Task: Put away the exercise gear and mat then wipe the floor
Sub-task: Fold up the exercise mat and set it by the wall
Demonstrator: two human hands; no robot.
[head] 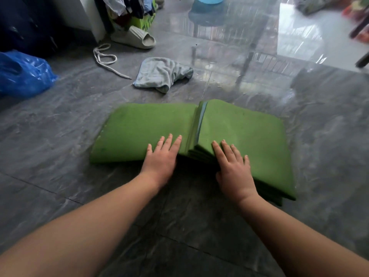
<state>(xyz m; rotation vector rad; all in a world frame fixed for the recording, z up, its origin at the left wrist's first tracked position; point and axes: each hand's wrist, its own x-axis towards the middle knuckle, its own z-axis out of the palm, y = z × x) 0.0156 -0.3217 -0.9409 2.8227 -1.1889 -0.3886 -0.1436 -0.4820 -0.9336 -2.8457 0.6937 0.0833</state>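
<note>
The green mat [199, 134] lies on the grey floor [60, 176] straight in front of the person, folded into panels: a stacked pile on the right, one flat panel on the left, a raised crease between them. The left hand [161, 156] rests flat on the left panel, fingers [169, 140] straight and slightly spread. The right hand [233, 166] presses on the stack's near edge, fingers straight and close together.

Beyond the mat lie a crumpled pale blue cloth [161, 74], a white lace [107, 60] and a slipper [135, 38]; a blue plastic bag [22, 74] sits at the left.

Judging from the springy layers, the stack could fan open or slide askew if pressure lifts before the last fold closes. The glossy floor may let the pile skid. A green box [146, 22] bears dark lettering, too blurred to read.
</note>
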